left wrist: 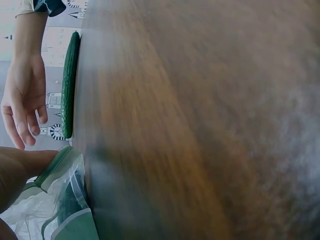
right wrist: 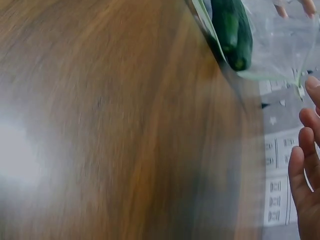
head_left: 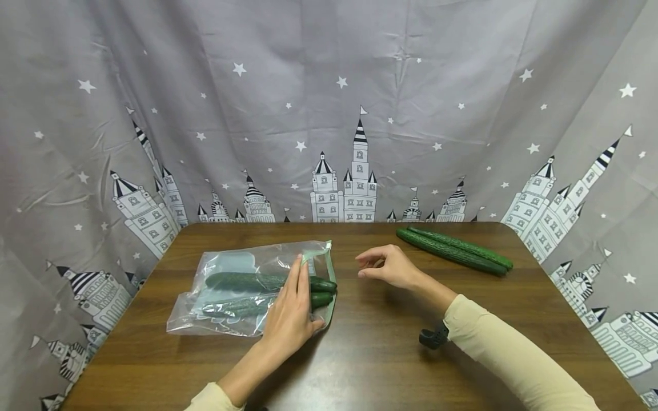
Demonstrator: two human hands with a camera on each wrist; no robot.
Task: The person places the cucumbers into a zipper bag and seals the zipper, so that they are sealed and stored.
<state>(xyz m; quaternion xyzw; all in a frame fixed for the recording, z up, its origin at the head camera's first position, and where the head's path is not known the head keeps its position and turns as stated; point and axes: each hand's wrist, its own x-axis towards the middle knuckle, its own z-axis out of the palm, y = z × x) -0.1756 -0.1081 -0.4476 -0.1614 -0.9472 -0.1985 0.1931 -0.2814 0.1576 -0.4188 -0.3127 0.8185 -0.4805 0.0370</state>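
Two loose cucumbers (head_left: 454, 251) are laid side by side toward the far right corner of the desk (head_left: 370, 359), their long axis slanted from the far edge toward the right edge. From the right hand (head_left: 388, 267) they are found to the right and slightly toward the far edge, so that hand is the nearer one; it is held near the middle of the desk, fingers loosely bent and turned left, away from the pair, with nothing gripped. On the left half of the desk a clear bag (head_left: 231, 264) is laid, its green-edged mouth faced toward the right edge. Two bagged cucumbers (head_left: 241, 281) are enclosed lengthwise, their ends reaching that mouth. The left hand (head_left: 290, 314) is rested across the bag there, fingers extended and thumb spread apart, so the mouth is partly covered. Between the mouth and the loose pair, the right hand itself is interposed. Beyond the far edge, a grey curtain (head_left: 432, 68) printed with castles and stars is hung.
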